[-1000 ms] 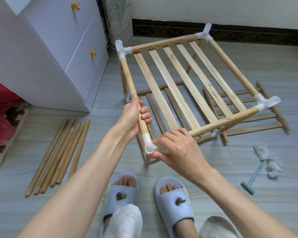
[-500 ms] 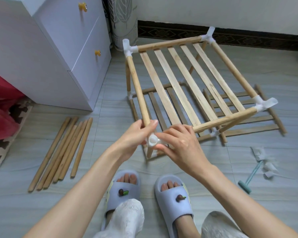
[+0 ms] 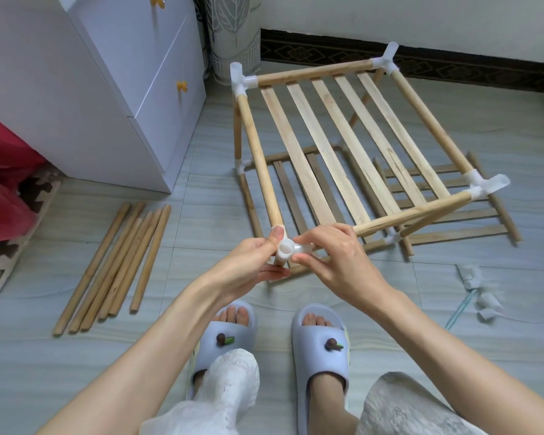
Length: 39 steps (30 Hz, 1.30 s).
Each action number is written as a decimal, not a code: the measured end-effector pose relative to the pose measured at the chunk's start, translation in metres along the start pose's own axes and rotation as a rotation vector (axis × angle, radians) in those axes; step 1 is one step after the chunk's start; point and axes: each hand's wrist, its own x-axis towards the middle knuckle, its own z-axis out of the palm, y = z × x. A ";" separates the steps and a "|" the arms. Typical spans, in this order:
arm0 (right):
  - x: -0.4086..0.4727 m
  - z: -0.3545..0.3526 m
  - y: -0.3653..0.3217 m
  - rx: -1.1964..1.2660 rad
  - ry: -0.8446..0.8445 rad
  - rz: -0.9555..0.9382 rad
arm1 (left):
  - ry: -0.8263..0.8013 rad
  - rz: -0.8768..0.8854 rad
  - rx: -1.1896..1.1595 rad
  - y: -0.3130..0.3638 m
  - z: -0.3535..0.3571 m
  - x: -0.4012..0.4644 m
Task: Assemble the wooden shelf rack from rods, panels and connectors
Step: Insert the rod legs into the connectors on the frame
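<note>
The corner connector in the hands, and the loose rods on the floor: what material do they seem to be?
Corner connector: probably plastic, white, slightly translucent, smooth moulded sockets. Loose rods: apparently bare, unvarnished wood, pale tan with faint grain and a matte surface.

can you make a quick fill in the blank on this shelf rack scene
1. Both hands grip the white ____ at the rack's near corner.
2. The loose rods lie on the floor to the person's ____.
3. The cabinet with yellow knobs is ____ in colour.

Missing words: connector; left; white
</note>
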 end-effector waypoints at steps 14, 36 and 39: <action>0.001 0.004 -0.007 -0.062 -0.049 0.005 | 0.152 0.086 0.209 -0.006 -0.002 0.002; -0.004 -0.019 0.028 -0.280 0.062 -0.001 | 0.528 0.998 1.257 -0.012 -0.002 0.004; 0.001 -0.011 0.023 -0.240 0.084 0.001 | 0.544 0.967 1.247 -0.010 -0.007 0.002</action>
